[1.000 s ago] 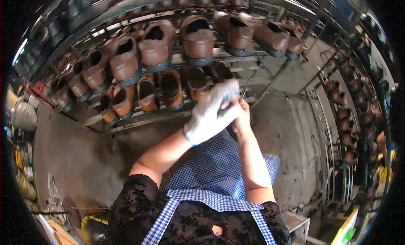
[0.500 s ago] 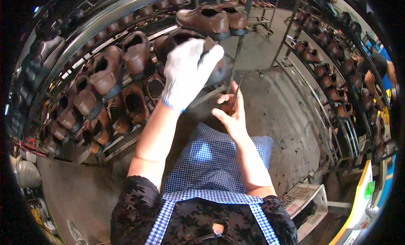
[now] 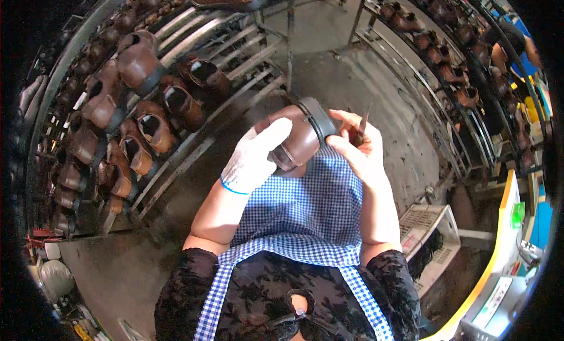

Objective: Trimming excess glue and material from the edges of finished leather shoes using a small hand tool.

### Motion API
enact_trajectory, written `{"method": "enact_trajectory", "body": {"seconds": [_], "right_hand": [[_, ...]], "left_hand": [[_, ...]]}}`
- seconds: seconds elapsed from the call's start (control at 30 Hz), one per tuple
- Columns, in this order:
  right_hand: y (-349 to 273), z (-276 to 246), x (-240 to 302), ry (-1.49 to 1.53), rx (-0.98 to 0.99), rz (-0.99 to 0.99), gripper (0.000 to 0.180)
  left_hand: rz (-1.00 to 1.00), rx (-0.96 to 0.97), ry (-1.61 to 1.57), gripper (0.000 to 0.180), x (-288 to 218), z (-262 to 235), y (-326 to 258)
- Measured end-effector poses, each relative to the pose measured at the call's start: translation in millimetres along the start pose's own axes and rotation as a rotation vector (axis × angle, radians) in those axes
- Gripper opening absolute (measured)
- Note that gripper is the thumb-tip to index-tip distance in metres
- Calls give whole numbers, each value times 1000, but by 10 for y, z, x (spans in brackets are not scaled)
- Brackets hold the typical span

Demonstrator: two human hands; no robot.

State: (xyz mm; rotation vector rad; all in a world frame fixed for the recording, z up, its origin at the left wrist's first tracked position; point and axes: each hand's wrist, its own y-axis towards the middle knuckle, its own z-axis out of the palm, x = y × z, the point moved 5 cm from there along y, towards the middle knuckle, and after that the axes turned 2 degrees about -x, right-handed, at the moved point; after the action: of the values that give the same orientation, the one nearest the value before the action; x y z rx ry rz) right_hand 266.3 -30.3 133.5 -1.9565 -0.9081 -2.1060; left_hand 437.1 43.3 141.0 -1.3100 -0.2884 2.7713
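Note:
In front of the blue checked apron (image 3: 294,214) I hold a brown leather shoe (image 3: 299,138). My left hand (image 3: 252,156), in a white knitted glove with a blue cuff edge, is closed round the shoe's upper. The shoe is tilted, its dark sole facing my right hand (image 3: 365,156). That bare hand is closed on a slim pointed metal blade (image 3: 365,122), its tip up; its handle is mostly hidden in the palm. The right thumb and forefinger are close to the sole; whether they press on it I cannot tell.
A metal rack (image 3: 176,170) with several brown shoes (image 3: 154,126) stands on the left. Another shoe rack (image 3: 411,76) runs along the right, with a person (image 3: 511,44) beyond it. At lower right are a pale plastic crate (image 3: 432,241) and a yellow-edged table (image 3: 493,282).
My left hand has brought a shoe from the left rack to in front of my apron. The right hand, still with the blade, now meets it there. The view has shifted.

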Motion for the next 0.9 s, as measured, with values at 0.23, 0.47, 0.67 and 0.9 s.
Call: {"method": "enact_trajectory", "body": {"seconds": [0.23,0.47,0.67,0.9], "right_hand": [[-53,133,633,-737,74,-477,35],[-37,231,767,-934,260,-661,25],[-64,303,648,-1001,237,-625,17],[-68,236,429,-742,32,-670,33]], "left_hand": [[143,96,754,38,-4,109,-134],[281,-10,735,23,224,-45,-128],[-25,83,-175,25,345,2,-170],[288,-28,673,25,225,6,-181]]}}
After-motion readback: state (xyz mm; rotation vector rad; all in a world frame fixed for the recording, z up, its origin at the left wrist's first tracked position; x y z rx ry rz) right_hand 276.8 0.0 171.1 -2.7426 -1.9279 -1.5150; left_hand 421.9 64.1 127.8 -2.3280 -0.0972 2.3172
